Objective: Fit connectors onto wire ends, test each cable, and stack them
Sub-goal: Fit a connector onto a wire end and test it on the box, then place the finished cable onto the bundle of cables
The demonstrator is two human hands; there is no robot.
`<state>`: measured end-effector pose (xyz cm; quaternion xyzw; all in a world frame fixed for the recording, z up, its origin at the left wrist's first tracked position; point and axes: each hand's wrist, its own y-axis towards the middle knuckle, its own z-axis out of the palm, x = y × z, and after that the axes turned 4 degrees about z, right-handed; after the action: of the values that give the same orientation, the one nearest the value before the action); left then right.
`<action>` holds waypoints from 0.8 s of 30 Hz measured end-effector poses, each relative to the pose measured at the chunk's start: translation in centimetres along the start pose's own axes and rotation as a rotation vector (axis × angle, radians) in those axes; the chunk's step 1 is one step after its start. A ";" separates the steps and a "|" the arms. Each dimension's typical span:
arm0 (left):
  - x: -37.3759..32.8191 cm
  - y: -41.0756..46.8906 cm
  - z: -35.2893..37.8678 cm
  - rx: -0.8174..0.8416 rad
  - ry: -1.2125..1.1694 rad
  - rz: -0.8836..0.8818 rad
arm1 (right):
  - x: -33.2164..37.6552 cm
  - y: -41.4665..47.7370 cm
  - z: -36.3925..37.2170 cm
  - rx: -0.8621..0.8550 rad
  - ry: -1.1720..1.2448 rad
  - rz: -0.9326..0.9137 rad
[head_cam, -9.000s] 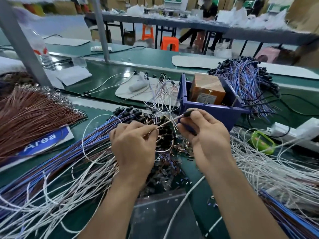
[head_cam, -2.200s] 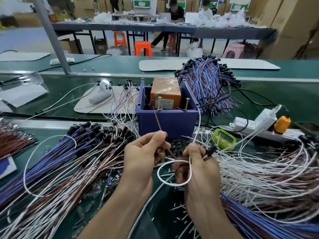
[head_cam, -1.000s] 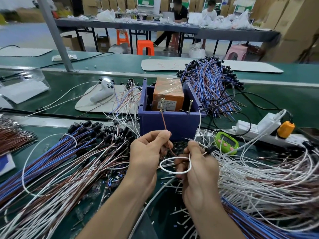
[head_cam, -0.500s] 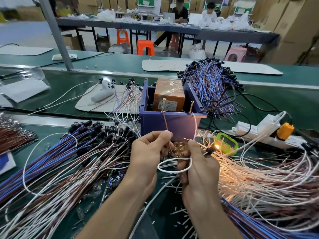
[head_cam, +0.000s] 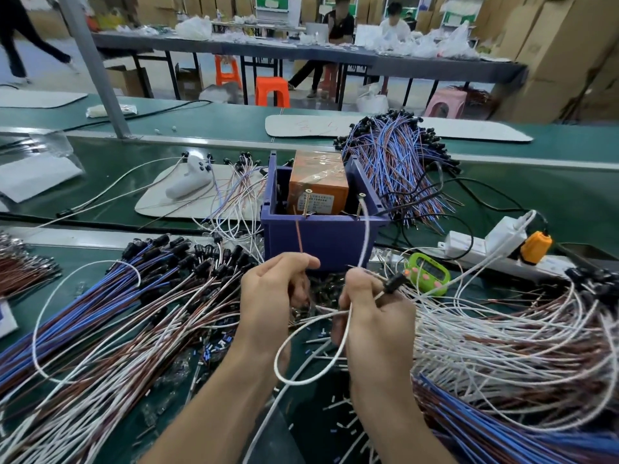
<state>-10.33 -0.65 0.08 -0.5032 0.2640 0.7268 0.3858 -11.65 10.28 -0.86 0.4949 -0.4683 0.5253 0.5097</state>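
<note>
White looped cable (head_cam: 348, 319), black barrel connector (head_cam: 395, 283) poking rightward, is pinched in the right hand (head_cam: 375, 316), its end rising toward the right screw (head_cam: 361, 204) of the blue plastic box (head_cam: 318, 239); left hand (head_cam: 271, 296) pinches the brown lead (head_cam: 299, 236) likewise.

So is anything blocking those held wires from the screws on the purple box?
Nothing visible does. The brown wire in the left hand and the white wire in the right hand rise clear before the purple box toward the screws.
</note>
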 end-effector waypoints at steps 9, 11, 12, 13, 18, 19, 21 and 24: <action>-2.0 -2.3 0.8 0.428 0.065 -0.149 | 3.4 0.9 -4.4 0.369 -0.545 0.042; -2.3 -2.9 1.2 0.376 0.010 -0.155 | 4.2 0.4 -5.8 0.319 -0.514 0.068; -2.3 -3.1 1.4 0.317 -0.038 -0.173 | 4.5 0.3 -6.7 0.237 -0.471 0.084; -2.2 -3.3 1.7 0.246 -0.086 -0.195 | 4.8 0.4 -7.8 0.148 -0.412 0.106; -1.5 -5.0 3.0 0.095 -0.115 -0.232 | 7.1 2.0 -15.0 -0.125 -0.107 0.195; -1.5 -5.2 3.3 0.091 -0.123 -0.232 | 7.8 2.5 -16.8 -0.174 -0.120 0.190; -1.4 -5.2 3.9 0.077 -0.112 -0.213 | 9.1 3.6 -20.2 -0.264 -0.200 0.167; -1.0 -5.3 5.0 0.070 0.098 -0.178 | 10.8 5.2 -24.0 -0.368 -0.716 0.024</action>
<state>-8.40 5.87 2.81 -0.5459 0.2621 0.6544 0.4529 -17.80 34.74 8.22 0.5415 -0.7083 0.2328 0.3885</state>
